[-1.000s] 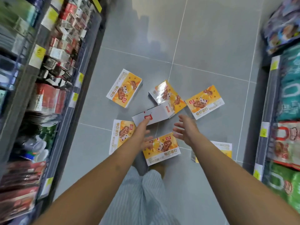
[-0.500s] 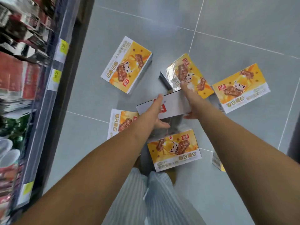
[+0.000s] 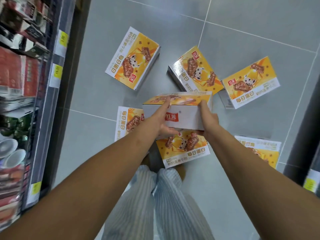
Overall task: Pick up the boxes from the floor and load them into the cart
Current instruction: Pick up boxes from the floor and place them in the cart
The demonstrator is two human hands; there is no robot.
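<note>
Several orange-and-white snack boxes lie scattered on the grey tiled floor. One box [image 3: 183, 116] is held between both hands, its white side with a red logo facing me. My left hand [image 3: 159, 122] grips its left end, fingers over the top edge and thumb under. My right hand [image 3: 208, 120] grips its right end. Other boxes lie at the far left [image 3: 132, 58], far middle [image 3: 195, 71], far right [image 3: 251, 82], near left [image 3: 127, 122], directly below the held box [image 3: 185, 151] and near right [image 3: 263, 149]. No cart is in view.
A stocked shelf unit [image 3: 26, 84] with yellow price tags runs along the left of the aisle. Another shelf's dark edge [image 3: 304, 135] stands at the right. My striped trouser legs [image 3: 155, 196] are below the boxes.
Both hands reached down, closed on the ends of the white-sided box and raised it, tilting its printed top into view. The camera has come closer to the floor.
</note>
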